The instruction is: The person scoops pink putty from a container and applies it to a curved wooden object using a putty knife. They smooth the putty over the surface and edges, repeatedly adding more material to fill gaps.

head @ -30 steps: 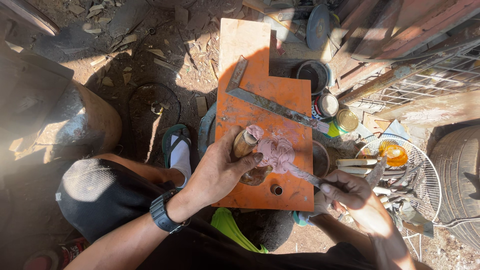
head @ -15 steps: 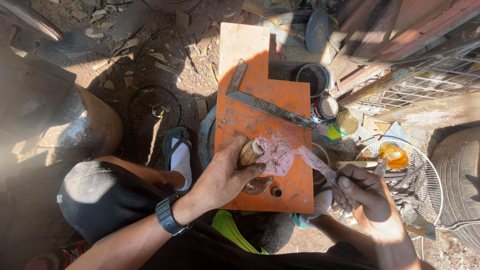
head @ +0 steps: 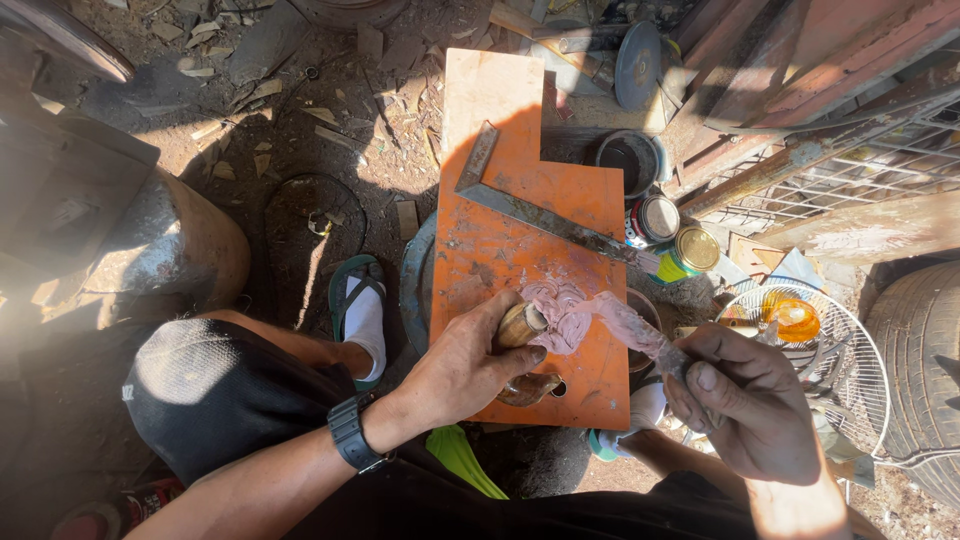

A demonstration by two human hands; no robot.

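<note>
My left hand [head: 462, 368] grips a brown wooden-handled tool [head: 521, 327] pressed onto an orange board [head: 500, 110]. A blob of pinkish putty [head: 556, 308] lies on the board beside the handle. My right hand [head: 745, 400] holds a putty knife [head: 640, 335] whose blade is coated in the pink paste and reaches toward the blob. A black watch sits on my left wrist. A metal carpenter's square [head: 540, 215] rests on the board farther up.
Several tins [head: 655, 217] and a yellow-lidded can [head: 695, 250] stand right of the board. A white wire fan guard [head: 810, 340] and a tyre [head: 925, 360] lie at right. My sandalled foot [head: 360, 315] is left of the board on dirt strewn with wood scraps.
My right hand has lifted the putty knife up and to the right, pulling a smear of pink putty away from the blob. My left hand stays on the handle.
</note>
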